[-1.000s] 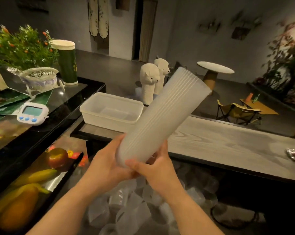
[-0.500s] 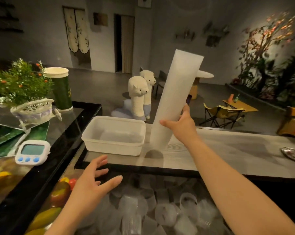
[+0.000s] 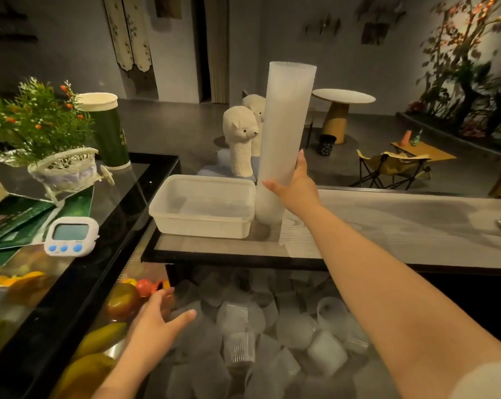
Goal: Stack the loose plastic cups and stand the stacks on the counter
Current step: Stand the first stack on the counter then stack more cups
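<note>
R hand (image 3: 296, 189) steadies tall cup stack (image 3: 283, 145) upright on counter (image 3: 387, 226), beside tub (image 3: 203, 210); fingers loosely round it. L hand (image 3: 154, 326) spread, empty, over loose cups (image 3: 243, 326).

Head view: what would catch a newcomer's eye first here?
The tall white cup stack stands upright on the counter, right beside the plastic tub, with the right hand around its lower part. Below the counter, a heap of loose cups fills the foreground, and the left hand reaches open toward it.
</note>
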`<state>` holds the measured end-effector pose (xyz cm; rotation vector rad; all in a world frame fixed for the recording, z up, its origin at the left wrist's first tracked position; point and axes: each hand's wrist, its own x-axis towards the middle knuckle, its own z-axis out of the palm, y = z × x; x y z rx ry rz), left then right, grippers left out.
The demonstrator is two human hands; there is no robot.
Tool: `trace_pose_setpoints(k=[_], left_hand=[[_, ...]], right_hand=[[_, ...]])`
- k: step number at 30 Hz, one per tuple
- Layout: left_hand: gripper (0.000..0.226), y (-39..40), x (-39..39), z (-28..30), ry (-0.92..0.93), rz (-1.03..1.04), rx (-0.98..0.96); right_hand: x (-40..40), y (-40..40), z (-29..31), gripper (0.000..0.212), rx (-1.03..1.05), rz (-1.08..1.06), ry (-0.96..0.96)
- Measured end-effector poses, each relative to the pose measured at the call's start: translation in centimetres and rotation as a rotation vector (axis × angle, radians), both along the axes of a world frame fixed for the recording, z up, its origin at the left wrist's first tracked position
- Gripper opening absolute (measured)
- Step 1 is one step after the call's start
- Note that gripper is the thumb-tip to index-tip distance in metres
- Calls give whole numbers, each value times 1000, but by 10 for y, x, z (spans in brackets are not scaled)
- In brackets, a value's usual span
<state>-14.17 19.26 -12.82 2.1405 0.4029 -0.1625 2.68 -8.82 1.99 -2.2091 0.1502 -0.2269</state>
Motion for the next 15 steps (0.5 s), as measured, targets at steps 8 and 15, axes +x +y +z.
trace_pose_setpoints(k=[8, 15], left_hand=[[86, -3, -17, -38, 148, -84, 267], [125, -16, 1, -60, 211, -44, 156]], right_hand=[[-133, 10, -77, 41, 82, -91, -331], [-213, 24, -203, 33, -192, 130, 265]])
